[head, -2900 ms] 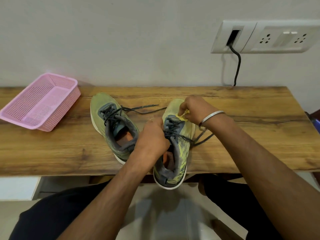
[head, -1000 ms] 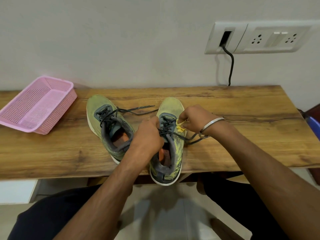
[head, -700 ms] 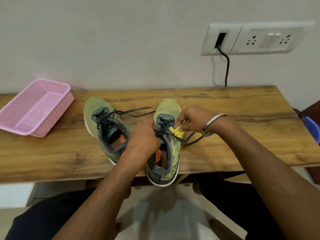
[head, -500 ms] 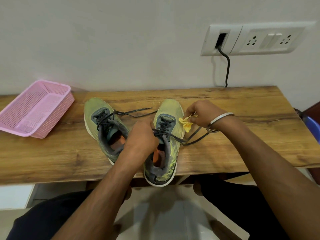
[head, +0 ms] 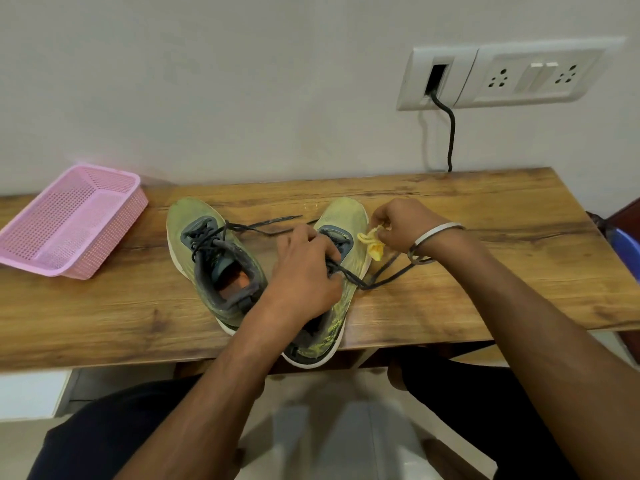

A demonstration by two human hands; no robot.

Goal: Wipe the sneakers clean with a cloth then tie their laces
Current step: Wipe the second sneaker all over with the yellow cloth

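A wooden table point(head: 485, 306) is standing against a pale wall with a socket panel point(head: 512, 76), a pink basket point(head: 69, 220) sitting at its left end. Two green sneakers are lying mid-table, toes toward the wall: the left sneaker point(head: 207, 258) angling leftward, the right sneaker point(head: 341, 271) overhanging the near edge. The left hand point(head: 304, 271) is gripping that shoe's dark laces point(head: 384, 277), while the right hand point(head: 401, 225) is pinching a yellow cloth point(head: 372, 242) beside its toe.

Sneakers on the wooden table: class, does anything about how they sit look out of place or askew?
Yes. The right sneaker overhangs the table's front edge at its heel, and the left sneaker lies angled, not parallel to it. Both have loose, untied laces trailing on the wood. The right hand pinches a small yellow cloth.
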